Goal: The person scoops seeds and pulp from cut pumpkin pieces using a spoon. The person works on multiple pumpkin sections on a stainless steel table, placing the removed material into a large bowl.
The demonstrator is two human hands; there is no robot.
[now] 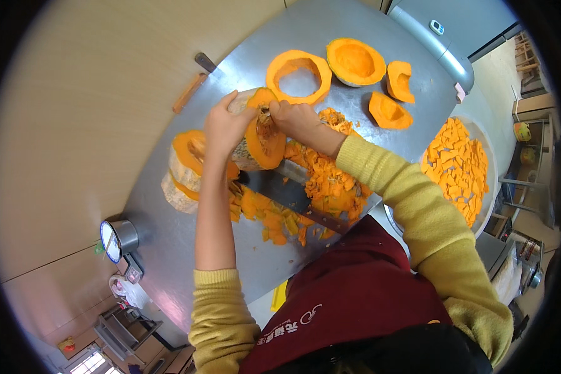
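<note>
A pumpkin piece (255,144) with mottled rind stands tilted on the metal table, its orange cut face and stringy hollow turned to the right. My left hand (228,121) grips it from the left, thumb over its upper rim. At the hollow's upper edge, my right hand (293,119) is closed; whatever its fingers hold is hidden. Below the piece lies a cleaver (274,189) with a dark blade, its brown handle toward me. Scooped pulp (326,174) is heaped beside it, and peel scraps (265,215) are strewn nearer to me.
More pumpkin pieces (184,174) rest to the left. Farther off are a hollow pumpkin ring (323,70), a pumpkin half (356,61) and two smaller chunks (389,112). A large round tray of cut pumpkin (456,168) stands right of the metal table (174,249). A pot (126,235) is at the left edge.
</note>
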